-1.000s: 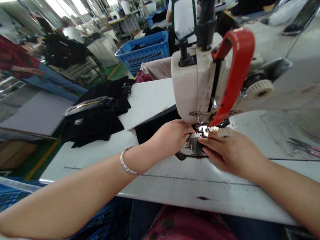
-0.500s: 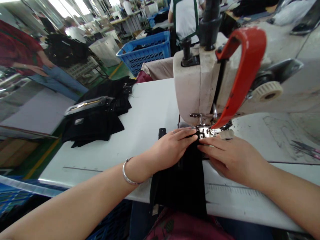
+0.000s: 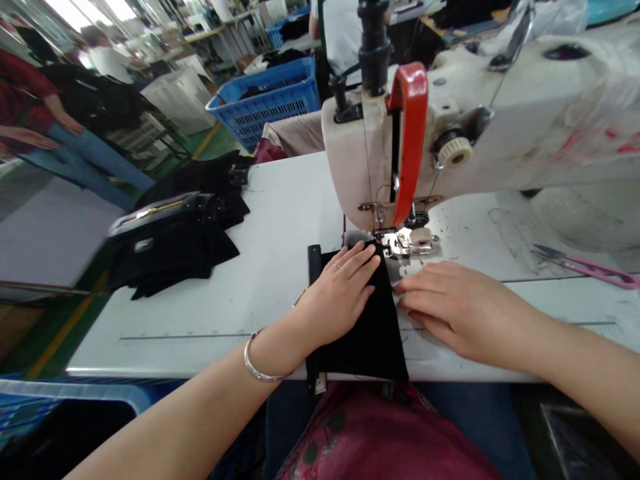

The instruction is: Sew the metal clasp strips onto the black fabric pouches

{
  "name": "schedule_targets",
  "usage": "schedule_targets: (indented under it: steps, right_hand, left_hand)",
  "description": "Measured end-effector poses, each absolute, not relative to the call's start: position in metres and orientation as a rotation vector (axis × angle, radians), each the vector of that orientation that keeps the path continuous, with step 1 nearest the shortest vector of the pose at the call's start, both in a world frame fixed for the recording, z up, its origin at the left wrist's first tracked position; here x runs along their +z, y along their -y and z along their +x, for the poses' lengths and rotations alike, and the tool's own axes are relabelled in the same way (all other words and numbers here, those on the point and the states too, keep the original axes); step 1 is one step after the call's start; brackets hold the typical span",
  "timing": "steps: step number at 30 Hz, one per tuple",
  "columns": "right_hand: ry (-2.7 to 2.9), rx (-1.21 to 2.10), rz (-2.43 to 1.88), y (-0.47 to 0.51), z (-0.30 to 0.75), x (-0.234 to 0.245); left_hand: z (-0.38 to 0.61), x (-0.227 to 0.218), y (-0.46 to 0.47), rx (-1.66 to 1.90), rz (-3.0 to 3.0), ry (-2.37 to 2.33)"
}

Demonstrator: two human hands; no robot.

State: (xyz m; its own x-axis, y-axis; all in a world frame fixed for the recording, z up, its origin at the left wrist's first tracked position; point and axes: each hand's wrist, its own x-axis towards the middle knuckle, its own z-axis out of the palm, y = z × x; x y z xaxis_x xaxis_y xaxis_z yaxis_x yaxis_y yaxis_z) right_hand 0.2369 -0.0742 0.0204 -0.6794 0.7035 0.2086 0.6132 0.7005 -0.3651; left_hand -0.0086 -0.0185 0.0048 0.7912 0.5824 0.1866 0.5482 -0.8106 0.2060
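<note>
A black fabric piece [image 3: 383,340] lies on the sewing machine's bed, its far end beside the presser foot [image 3: 397,241]. A dark strip [image 3: 313,373] runs along its left side. My left hand [image 3: 340,290], wearing a ring and a bracelet, rests flat on the cloth with its fingers stretched out. My right hand [image 3: 450,307] lies on the table just right of the cloth, fingers extended, the tips close to its edge; whether they touch it I cannot tell. The sewing machine's head [image 3: 350,163], with a red lever guard [image 3: 411,140], stands above and beyond the hands.
Several black fabric pieces [image 3: 175,243] are stacked on the left of the table [image 3: 280,200]. Pink-handled thread snips [image 3: 590,265] lie at the right. A blue basket [image 3: 270,100] stands behind the table, another blue crate [image 3: 110,393] at lower left. A person in red [image 3: 25,100] stands at far left.
My right hand has moved away from the presser foot towards me. My left hand now lies flatter on the cloth. The view has shifted right, showing more of the machine and the snips.
</note>
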Motion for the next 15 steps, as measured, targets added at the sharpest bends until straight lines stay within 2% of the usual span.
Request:
schedule_targets:
  steps: [5,8,15]
  right_hand:
    - [2.451,0.531,-1.1,0.129,0.236,0.01]
    - [2.375,0.464,-1.098,0.146,0.234,-0.003]
    - [2.278,0.279,-1.098,0.154,0.218,-0.017]
  left_hand:
    - [-0.013,0.026,0.06,0.364,2.77,-0.687]
    - [-0.018,0.033,0.087,0.338,2.712,-0.603]
    - [-0.02,0.02,0.105,0.599,2.501,-0.764]
